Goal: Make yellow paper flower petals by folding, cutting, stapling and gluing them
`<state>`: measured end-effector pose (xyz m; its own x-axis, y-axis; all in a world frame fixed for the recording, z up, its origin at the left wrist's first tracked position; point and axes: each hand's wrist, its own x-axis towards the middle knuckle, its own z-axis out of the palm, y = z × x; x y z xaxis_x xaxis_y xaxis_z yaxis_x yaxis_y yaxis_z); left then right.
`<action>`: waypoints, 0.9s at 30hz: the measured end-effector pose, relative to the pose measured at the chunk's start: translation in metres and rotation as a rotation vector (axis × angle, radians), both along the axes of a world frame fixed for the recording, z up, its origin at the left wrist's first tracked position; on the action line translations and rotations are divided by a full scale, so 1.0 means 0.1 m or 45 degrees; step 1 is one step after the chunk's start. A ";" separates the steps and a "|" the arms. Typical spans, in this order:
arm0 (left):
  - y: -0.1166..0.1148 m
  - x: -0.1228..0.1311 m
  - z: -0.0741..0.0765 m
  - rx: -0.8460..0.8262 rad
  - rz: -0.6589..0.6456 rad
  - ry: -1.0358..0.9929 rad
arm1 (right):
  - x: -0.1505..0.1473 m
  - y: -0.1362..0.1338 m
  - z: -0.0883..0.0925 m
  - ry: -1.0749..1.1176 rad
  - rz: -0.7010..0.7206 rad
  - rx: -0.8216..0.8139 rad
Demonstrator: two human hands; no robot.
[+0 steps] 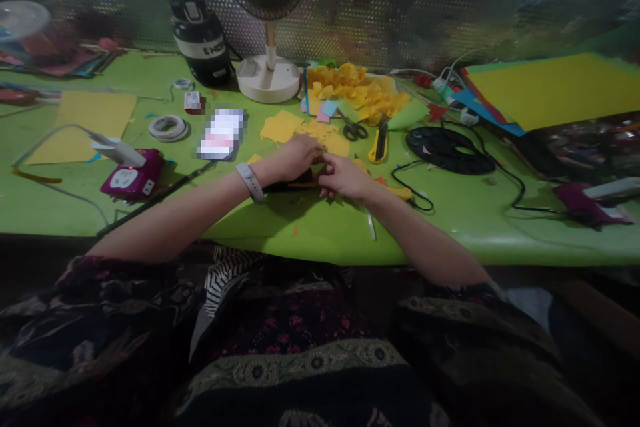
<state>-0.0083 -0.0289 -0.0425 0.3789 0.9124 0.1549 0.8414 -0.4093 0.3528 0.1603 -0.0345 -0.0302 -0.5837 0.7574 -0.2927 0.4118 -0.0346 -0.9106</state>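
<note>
My left hand (296, 156), with a pale band on its wrist, is over the middle of the green table. Its fingers are bent and meet those of my right hand (344, 177). Both are closed in a pinch; whatever lies between the fingertips is too small to make out. Just beyond them lies yellow paper (334, 138) with small scraps on it, beside another yellow paper piece (279, 127). Black scissors (354, 131) and a yellow utility knife (379, 145) rest past my right hand. A yellow-handled tool (400, 193) is partly hidden by my right wrist.
A pile of yellow paper petals (357, 90), a fan (270, 80) and a bottle (203, 47) stand behind. At left are a phone (223, 135), a tape roll (168, 127) and a purple device (133, 177). At right lie a black palette (440, 150), cables and coloured sheets (560, 97).
</note>
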 end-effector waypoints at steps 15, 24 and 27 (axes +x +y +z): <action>0.01 0.00 0.00 -0.010 0.006 0.009 | -0.01 0.01 0.01 -0.002 -0.011 -0.012; 0.04 -0.01 -0.04 0.008 -0.017 -0.003 | 0.00 0.03 -0.02 0.020 0.014 -0.013; 0.04 -0.02 -0.05 0.015 -0.016 0.006 | 0.00 0.03 -0.02 0.013 0.010 -0.009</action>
